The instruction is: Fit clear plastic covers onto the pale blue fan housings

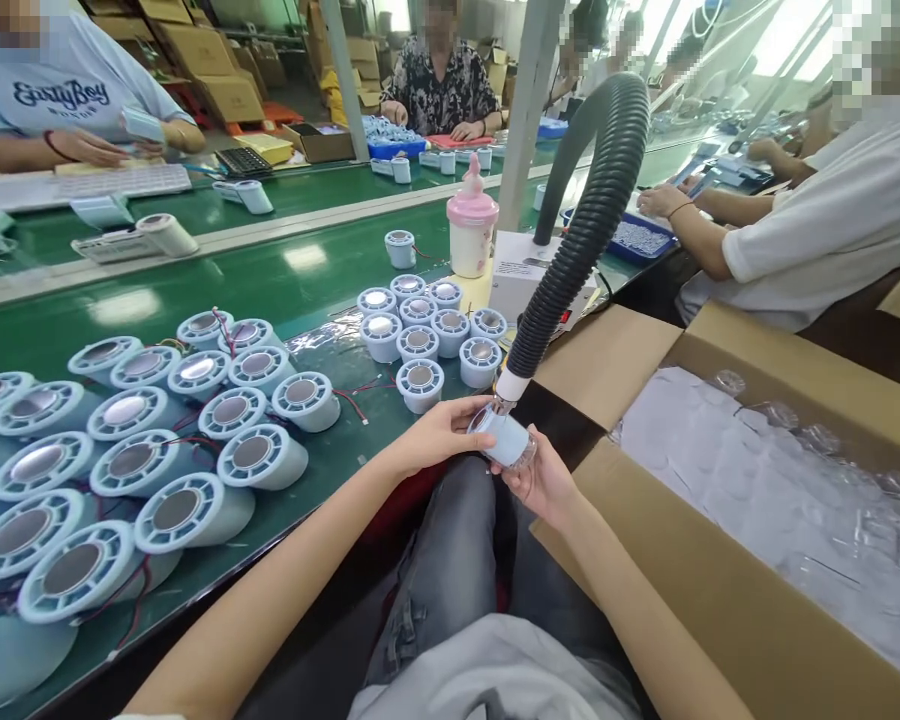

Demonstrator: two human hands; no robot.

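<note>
Between my two hands is a light-blue cylindrical housing (508, 438), tilted above my lap. My left hand (450, 435) grips its left end, thumb across the near side. Fingers of my right hand (541, 478) close around a clear plastic cap (525, 455) at the housing's lower right end. Directly over the housing hangs the metal nozzle (503, 400) of a black corrugated hose (570, 250); whether they touch I cannot tell. Left of my hands, light-blue housings with round metal discs (420, 378) stand on the green bench, some trailing red and black wires.
An open cardboard box (622, 520) at my right holds clear plastic caps (817, 540) and white sheets. Behind the housings stand a pink-lidded cup (472, 222) and the hose's white machine (529, 275). Several co-workers sit across the green bench (232, 230) and to the right.
</note>
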